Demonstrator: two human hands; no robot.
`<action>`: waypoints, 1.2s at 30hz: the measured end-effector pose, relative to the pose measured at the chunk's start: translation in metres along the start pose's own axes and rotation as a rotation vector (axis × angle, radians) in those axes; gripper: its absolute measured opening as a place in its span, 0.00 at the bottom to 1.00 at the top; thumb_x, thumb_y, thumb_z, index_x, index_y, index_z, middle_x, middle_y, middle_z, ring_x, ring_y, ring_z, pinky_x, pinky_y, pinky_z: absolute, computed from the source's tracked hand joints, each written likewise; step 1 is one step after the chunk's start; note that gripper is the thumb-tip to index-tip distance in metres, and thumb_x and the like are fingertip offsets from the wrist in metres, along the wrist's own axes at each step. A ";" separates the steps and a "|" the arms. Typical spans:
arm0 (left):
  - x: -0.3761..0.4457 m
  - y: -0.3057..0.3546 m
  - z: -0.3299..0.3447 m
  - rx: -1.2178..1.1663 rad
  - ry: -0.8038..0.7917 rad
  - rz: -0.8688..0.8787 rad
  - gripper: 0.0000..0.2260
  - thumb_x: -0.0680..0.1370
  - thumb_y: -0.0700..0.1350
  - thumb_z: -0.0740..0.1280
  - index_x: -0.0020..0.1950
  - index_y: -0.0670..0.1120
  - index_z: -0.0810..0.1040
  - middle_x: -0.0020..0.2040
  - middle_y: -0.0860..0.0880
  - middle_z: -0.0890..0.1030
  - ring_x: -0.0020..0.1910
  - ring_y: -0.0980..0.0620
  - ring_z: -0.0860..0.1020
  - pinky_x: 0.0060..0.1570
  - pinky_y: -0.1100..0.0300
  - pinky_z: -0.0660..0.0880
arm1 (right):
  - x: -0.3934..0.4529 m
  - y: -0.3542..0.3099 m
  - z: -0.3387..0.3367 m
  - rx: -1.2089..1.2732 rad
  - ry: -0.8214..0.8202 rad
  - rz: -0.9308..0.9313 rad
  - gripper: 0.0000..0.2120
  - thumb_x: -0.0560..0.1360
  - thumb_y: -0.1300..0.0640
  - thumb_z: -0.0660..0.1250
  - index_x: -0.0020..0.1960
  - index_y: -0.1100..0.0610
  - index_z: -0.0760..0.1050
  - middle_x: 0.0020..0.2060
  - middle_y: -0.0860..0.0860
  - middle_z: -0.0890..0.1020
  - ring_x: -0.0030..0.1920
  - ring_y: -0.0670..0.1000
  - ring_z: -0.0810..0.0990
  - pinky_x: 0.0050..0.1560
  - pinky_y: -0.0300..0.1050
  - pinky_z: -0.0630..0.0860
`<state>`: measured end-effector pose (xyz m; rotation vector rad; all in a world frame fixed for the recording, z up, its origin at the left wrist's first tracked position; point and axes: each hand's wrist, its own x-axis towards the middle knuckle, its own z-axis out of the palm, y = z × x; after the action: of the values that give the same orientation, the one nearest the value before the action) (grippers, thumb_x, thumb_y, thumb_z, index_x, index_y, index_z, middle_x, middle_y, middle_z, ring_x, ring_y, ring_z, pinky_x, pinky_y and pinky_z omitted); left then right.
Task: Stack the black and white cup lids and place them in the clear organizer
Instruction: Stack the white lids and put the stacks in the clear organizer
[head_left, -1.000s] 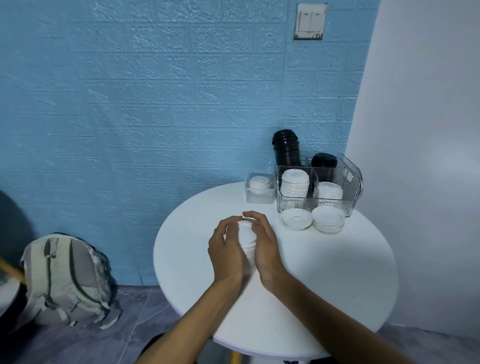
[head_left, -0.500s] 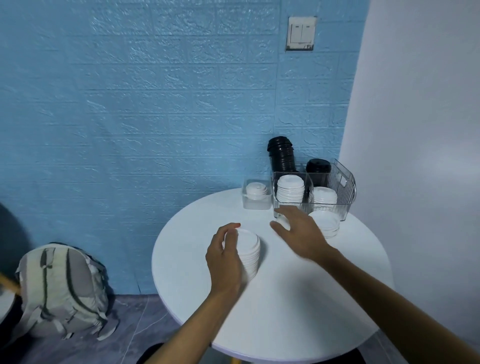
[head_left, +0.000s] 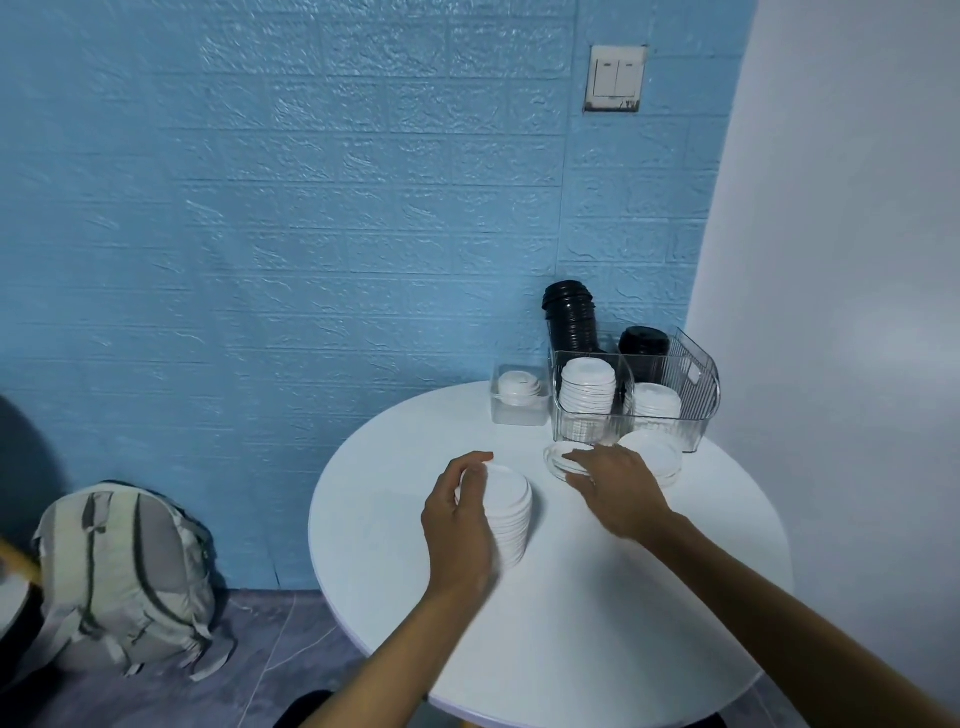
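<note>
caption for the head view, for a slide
Left hand holds a white lid stack; right hand touches a loose lid before the clear organizer.

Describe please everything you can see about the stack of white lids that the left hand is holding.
The stack of white lids stands upright on the round white table, left of the middle. It is made of many thin round lids, plastic by the look, nested closely so that their rims form fine ridges down the side. The top lid shows a flat disc with a raised edge. The left hand grips the stack from its left side, with the fingers curled over the top rim. The right hand does not touch it.
</note>
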<state>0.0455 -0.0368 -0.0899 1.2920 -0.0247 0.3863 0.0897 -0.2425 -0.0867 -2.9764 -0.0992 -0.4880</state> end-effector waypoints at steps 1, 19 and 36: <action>0.000 0.000 0.000 -0.002 0.000 0.004 0.11 0.83 0.38 0.64 0.50 0.48 0.85 0.50 0.54 0.86 0.53 0.57 0.81 0.53 0.64 0.73 | -0.001 -0.002 -0.003 0.049 0.010 0.002 0.18 0.83 0.48 0.62 0.70 0.51 0.75 0.63 0.54 0.81 0.64 0.57 0.77 0.66 0.48 0.66; -0.007 0.005 0.003 0.000 -0.122 0.047 0.12 0.79 0.54 0.65 0.52 0.48 0.82 0.51 0.54 0.85 0.54 0.59 0.81 0.54 0.68 0.72 | -0.018 -0.066 -0.072 1.447 0.161 0.172 0.09 0.79 0.62 0.70 0.58 0.55 0.77 0.40 0.49 0.86 0.39 0.44 0.85 0.39 0.41 0.82; -0.007 0.005 0.002 -0.049 -0.104 -0.021 0.13 0.76 0.54 0.61 0.58 0.52 0.76 0.51 0.49 0.83 0.50 0.51 0.81 0.53 0.54 0.75 | -0.025 -0.083 -0.037 1.261 -0.008 0.302 0.08 0.74 0.49 0.76 0.46 0.53 0.85 0.36 0.43 0.84 0.35 0.42 0.78 0.43 0.41 0.74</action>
<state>0.0379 -0.0391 -0.0863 1.2618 -0.1076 0.2992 0.0477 -0.1664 -0.0509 -1.7116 0.0393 -0.2207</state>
